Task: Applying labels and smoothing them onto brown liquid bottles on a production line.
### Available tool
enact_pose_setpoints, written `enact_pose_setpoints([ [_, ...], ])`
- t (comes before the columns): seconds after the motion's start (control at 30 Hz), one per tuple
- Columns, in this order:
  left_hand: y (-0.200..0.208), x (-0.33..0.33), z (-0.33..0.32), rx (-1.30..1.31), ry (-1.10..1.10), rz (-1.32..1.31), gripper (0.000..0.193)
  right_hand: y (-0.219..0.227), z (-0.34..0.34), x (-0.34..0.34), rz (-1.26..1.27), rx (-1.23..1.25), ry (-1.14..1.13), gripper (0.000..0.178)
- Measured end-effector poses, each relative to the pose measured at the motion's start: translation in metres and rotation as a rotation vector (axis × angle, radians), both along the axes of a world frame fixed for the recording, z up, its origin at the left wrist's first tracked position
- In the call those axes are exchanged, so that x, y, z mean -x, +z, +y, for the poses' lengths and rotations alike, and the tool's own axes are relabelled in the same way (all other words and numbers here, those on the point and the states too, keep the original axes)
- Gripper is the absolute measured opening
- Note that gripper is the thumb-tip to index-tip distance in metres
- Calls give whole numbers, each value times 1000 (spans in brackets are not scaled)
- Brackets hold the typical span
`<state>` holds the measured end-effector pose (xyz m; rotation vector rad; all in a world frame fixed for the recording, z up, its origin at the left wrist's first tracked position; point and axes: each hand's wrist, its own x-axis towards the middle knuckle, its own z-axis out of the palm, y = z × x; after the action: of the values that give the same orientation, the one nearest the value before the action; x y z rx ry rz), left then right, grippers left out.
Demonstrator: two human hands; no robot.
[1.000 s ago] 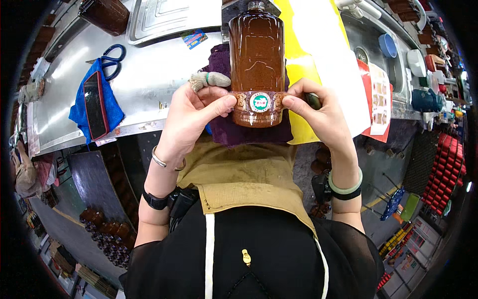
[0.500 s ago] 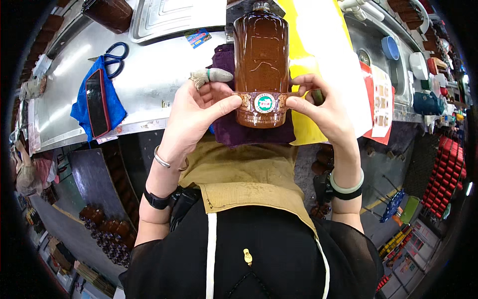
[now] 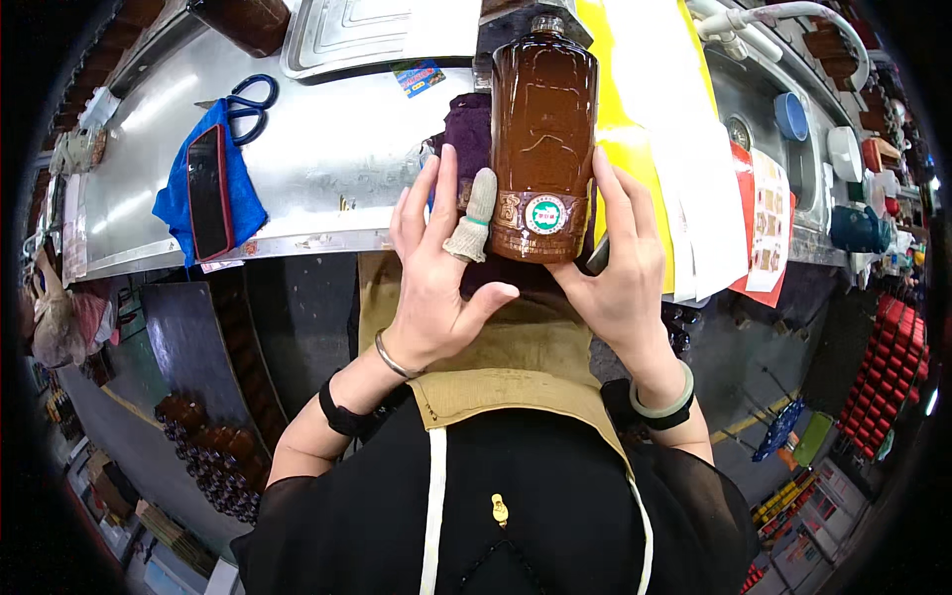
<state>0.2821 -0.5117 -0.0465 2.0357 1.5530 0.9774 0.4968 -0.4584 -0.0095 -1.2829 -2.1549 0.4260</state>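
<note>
A large brown bottle with a label band low on its front lies over a dark purple cloth at the counter's front edge, its neck pointing away from me. My right hand grips its lower right side, fingers along the side and thumb at the base. To the left of the base, my left hand is open, fingers spread and thumb out. A knitted finger cover sits on one of its fingers, close beside the bottle. I cannot tell whether that finger touches the bottle.
Right of the bottle lie a yellow sheet, white paper and a sheet of labels. A phone rests on a blue cloth at left, near scissors. A metal tray stands behind; a sink holds a blue bowl.
Both thumbs have left the label band. My left hand has come off the bottle and opened, toward me. My right hand has shifted down to the bottle's base and side.
</note>
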Motion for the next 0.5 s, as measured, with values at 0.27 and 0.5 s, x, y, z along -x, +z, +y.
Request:
enact_pose_setpoints([
  [0.27, 1, -8, -3, -11, -11, 143, 88, 7, 9, -5, 240, 51, 86, 90],
  [0.5, 8, -9, -2, -142, 172, -115, 87, 17, 10, -1, 113, 6, 23, 88],
])
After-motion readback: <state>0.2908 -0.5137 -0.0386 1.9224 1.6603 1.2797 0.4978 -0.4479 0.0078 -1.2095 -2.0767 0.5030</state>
